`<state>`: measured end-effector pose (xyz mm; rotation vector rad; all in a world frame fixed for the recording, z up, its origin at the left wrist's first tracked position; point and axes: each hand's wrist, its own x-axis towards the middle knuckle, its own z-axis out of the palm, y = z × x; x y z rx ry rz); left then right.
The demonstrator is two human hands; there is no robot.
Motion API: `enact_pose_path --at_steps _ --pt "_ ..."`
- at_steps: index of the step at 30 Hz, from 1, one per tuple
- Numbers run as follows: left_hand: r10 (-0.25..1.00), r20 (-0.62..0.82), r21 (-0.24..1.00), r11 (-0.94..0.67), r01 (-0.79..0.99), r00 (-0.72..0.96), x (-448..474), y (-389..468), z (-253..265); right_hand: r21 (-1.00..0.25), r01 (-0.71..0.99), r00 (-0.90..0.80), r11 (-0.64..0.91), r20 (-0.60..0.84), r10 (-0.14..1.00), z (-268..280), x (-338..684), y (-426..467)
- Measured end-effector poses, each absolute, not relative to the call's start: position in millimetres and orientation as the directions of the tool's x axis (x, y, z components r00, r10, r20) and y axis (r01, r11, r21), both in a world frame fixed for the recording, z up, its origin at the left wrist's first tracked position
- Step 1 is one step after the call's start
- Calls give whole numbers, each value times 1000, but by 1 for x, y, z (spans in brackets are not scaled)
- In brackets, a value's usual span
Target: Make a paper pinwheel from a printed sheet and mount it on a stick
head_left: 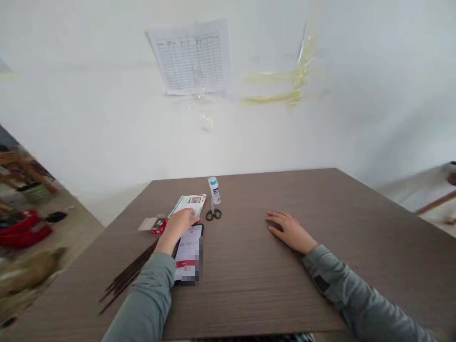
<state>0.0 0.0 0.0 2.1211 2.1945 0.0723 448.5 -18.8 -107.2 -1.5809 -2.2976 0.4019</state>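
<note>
My left hand (178,227) reaches over the near end of a white printed booklet or stack of paper (196,200). Its thumb and fingers are slightly apart and seem to rest on the paper; part of the fingers is hidden. Under my left wrist lies a phone (188,251) with a lit screen. My right hand (290,231) lies flat on the brown table (245,285), fingers stretched out, holding nothing. Beyond the left hand are scissors (213,214) with black handles and a clear glue bottle (214,191) with a blue-and-white label.
A small open red-and-white box (158,224) sits left of my left hand. Several thin dark sticks (128,275) lie beside my left forearm. A white wall (249,142) stands behind the table, with a taped printed sheet (192,57). A red container (24,230) is on the floor at left.
</note>
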Motion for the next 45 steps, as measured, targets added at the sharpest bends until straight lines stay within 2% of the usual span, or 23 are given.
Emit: enact_pose_path --at_steps 10,16,19,26,32,38,45 --pt "999 -2 82 38 996 -38 5 -1 8 -423 831 -328 360 150 933 -114 454 -12" --pt "998 66 78 7 997 -12 13 -12 20 -416 832 -332 367 156 930 -114 454 -13" --pt "998 57 91 -24 996 18 19 -22 23 -416 826 -345 379 158 925 -116 455 -13" --pt "986 -33 190 -154 970 163 43 -49 18 -413 830 -342 374 153 927 -115 452 -14" --pt "955 -40 259 -274 926 294 83 -64 10 -422 823 -349 382 155 924 -115 451 -15" --pt "931 -75 294 -322 900 358 122 -69 -7 -427 826 -347 368 129 929 -111 450 -16" --pt "898 -23 354 -404 843 440 128 -70 -25 -430 825 -346 368 132 929 -110 448 -17"
